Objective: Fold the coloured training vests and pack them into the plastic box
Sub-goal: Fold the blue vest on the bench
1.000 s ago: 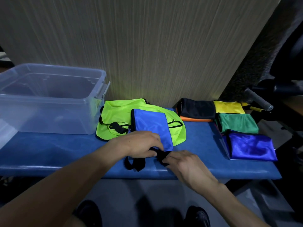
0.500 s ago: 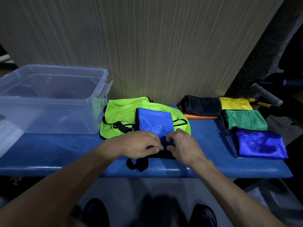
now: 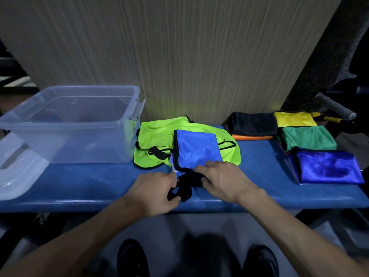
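A gym: padded blue bench (image 3: 99, 186), grip-taped equipment handle (image 3: 335, 107).

Part-folded blue vest (image 3: 194, 151) lies atop the flat neon-green vest (image 3: 157, 134), beside the empty clear plastic box (image 3: 65, 140).
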Motion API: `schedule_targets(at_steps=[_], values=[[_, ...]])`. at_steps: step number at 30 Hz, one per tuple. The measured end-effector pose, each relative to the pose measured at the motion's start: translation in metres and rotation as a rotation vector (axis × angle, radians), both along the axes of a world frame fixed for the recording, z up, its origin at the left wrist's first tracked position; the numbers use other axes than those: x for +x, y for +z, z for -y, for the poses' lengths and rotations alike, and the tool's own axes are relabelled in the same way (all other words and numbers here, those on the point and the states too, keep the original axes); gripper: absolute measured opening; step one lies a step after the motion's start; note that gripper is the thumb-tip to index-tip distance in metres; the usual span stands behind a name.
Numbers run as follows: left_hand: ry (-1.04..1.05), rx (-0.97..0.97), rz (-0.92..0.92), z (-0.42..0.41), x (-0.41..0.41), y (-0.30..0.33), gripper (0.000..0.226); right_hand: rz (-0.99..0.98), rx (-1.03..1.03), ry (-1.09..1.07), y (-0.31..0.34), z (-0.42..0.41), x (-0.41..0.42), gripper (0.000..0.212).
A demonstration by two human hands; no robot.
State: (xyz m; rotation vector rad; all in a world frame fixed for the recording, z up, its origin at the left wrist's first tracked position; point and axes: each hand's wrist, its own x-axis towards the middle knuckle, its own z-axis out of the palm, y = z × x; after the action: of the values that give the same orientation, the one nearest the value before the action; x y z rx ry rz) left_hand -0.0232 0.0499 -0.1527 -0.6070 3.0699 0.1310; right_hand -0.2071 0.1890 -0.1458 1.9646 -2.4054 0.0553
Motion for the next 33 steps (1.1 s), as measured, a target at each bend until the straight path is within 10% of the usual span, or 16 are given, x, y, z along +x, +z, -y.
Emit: schedule_targets(at_steps=[17,26,33], values=[[0.046,-0.239,-0.257,-0.025,0.012,-0.037,0.029,-0.056,0.082,0.018,0.002,-0.009,0.011,0.073],[-0.037,0.296,-0.466,-0.022,0.014,-0.021,0.010,-0.103,0.120,0.023,-0.001,-0.006,0.014,0.075],[-0.126,0.096,-0.323,-0.025,0.005,-0.046,0.029,-0.095,0.148,0.014,0.000,-0.004,0.015,0.074]])
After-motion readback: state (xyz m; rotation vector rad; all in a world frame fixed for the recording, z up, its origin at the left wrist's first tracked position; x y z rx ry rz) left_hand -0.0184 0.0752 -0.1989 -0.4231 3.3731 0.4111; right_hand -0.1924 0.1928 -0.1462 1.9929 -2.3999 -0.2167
